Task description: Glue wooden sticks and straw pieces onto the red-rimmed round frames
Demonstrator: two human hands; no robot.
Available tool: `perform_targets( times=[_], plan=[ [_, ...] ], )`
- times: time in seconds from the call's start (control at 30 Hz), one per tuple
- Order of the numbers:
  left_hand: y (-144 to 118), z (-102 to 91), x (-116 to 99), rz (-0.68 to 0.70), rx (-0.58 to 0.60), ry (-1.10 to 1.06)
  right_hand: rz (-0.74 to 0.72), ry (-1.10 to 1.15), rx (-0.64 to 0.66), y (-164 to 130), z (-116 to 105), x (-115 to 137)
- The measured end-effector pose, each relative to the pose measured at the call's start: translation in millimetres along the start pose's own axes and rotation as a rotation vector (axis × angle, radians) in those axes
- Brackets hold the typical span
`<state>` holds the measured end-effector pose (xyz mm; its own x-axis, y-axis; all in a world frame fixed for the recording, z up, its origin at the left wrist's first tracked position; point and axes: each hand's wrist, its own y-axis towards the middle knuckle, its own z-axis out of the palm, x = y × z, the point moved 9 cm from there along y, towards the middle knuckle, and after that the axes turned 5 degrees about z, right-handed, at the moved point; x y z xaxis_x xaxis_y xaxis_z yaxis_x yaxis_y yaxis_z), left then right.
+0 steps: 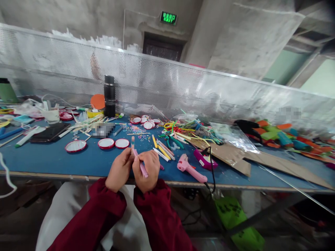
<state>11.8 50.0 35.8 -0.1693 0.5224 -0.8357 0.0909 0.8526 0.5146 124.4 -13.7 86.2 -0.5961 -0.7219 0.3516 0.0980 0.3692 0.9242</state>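
Note:
My left hand [119,169] and my right hand [146,169] meet at the front edge of the blue table [86,160]. Both pinch a thin pink stick [142,168] that runs from the left fingertips down across the right hand. Dark red sleeves cover both forearms. Just beyond the hands lie several loose yellow, white and pink sticks [163,150]. A pink glue gun [188,168] lies to the right of my right hand, its black cord hanging over the edge.
Red-rimmed round lids [106,143] lie left of the hands. A black bottle [109,96] stands at the back, a dark tablet [49,132] at left. Cardboard sheets [235,155], a plastic bag and colourful scraps fill the right. A perforated metal screen [167,83] backs the table.

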Motion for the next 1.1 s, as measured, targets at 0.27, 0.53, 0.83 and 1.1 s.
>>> perform_targets(
  times=[0.27, 0.53, 0.83, 1.1],
  plan=[
    [-0.6, -0.4, -3.0, 0.005, -0.007, 0.000, 0.001, 0.015, 0.005, -0.5, 0.0, -0.4],
    [-1.3, 0.2, -1.3, 0.009, -0.001, -0.005, -0.006, 0.002, 0.004, -0.6, 0.8, 0.3],
    [0.8, 1.2, -5.4, -0.114, 0.032, -0.151, 0.073, -0.060, -0.054, 2.0, -8.1, -8.0],
    [0.4, -20.8, -4.4, -0.125, -0.026, -0.146, 0.277, 0.069, -0.116, 7.4, -13.2, -23.5]
  ],
)
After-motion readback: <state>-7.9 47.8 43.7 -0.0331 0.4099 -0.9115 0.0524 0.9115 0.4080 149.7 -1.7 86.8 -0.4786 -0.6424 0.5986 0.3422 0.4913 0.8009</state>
